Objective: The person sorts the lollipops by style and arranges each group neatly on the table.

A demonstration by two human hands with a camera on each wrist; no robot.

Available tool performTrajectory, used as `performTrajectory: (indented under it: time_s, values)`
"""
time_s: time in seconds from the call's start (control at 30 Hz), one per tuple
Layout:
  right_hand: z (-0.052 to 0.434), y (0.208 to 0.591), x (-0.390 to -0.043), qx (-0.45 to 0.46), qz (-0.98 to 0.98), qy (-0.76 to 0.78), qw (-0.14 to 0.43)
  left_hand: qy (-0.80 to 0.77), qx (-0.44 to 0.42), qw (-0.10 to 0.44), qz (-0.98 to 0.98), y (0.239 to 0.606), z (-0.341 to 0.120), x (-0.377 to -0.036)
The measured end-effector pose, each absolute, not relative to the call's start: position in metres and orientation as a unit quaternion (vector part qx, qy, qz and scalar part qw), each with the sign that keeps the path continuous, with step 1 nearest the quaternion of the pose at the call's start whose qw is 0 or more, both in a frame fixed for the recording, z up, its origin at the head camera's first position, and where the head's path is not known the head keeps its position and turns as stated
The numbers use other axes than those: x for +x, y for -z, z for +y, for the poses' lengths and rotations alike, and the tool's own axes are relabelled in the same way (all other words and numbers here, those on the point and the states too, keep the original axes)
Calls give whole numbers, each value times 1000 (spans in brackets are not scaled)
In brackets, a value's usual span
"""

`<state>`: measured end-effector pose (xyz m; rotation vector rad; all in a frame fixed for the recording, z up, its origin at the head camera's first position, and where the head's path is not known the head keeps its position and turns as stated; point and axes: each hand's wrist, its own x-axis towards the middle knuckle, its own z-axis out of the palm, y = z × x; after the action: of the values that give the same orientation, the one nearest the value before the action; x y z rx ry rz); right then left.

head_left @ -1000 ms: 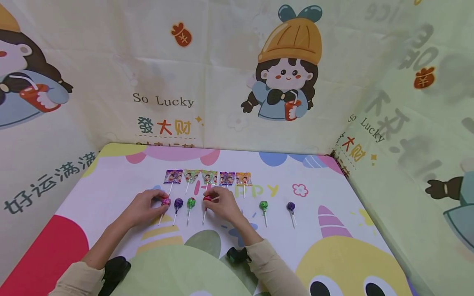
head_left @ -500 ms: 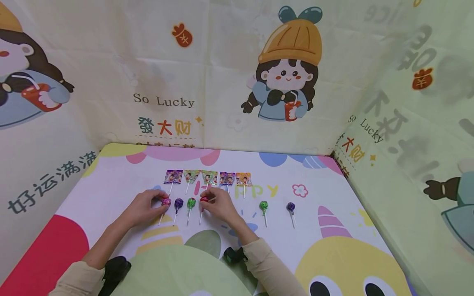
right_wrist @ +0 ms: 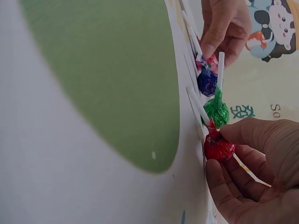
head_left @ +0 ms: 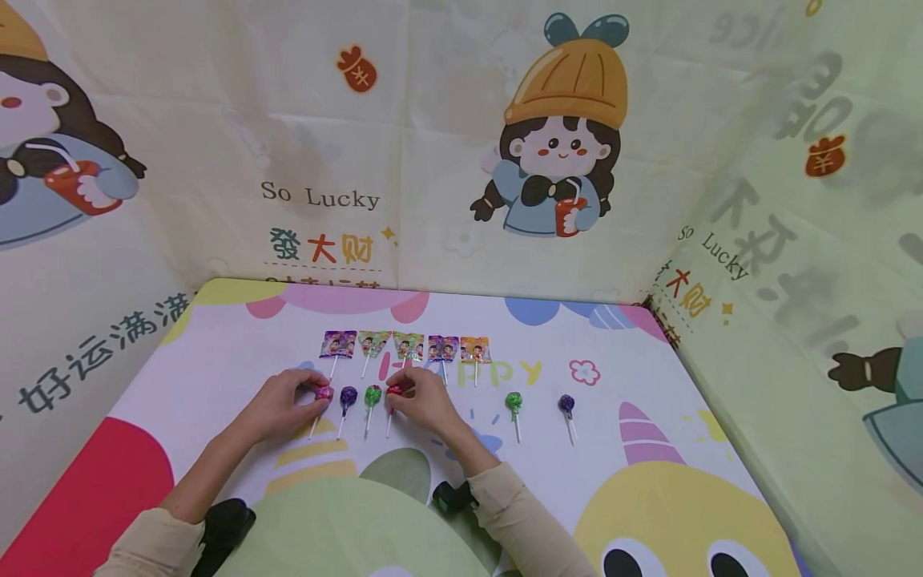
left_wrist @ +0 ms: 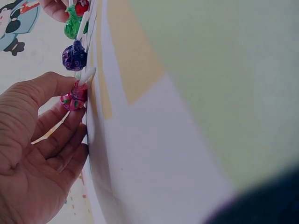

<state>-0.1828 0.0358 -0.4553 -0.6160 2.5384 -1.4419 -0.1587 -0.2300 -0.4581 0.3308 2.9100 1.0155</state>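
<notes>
Shifted towards the tabletop's (head_left: 216, 353) left edge, the red lollipop (head_left: 393, 390) now sits nearer the green lollipop (head_left: 372, 396), moved by the right hand (head_left: 425, 399), which pinches its head between thumb and fingers. Unmoved, the left hand (head_left: 277, 403) pinches the pink lollipop (left_wrist: 74, 98), the one closest to that left edge. Between the two hands lie the green one and a purple lollipop (head_left: 348, 397). Five bagged lollipops (head_left: 408, 346) line up closer to the far edge; a second green lollipop (head_left: 513, 400) and a second purple lollipop (head_left: 566, 403) lie apart, towards the right edge.
</notes>
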Motion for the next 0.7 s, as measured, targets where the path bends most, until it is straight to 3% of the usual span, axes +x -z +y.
performTrajectory:
  time_s: [0.7]
  values:
    - [36, 459, -183, -195, 850, 484, 75, -327, 102, 25, 939, 456, -228, -158]
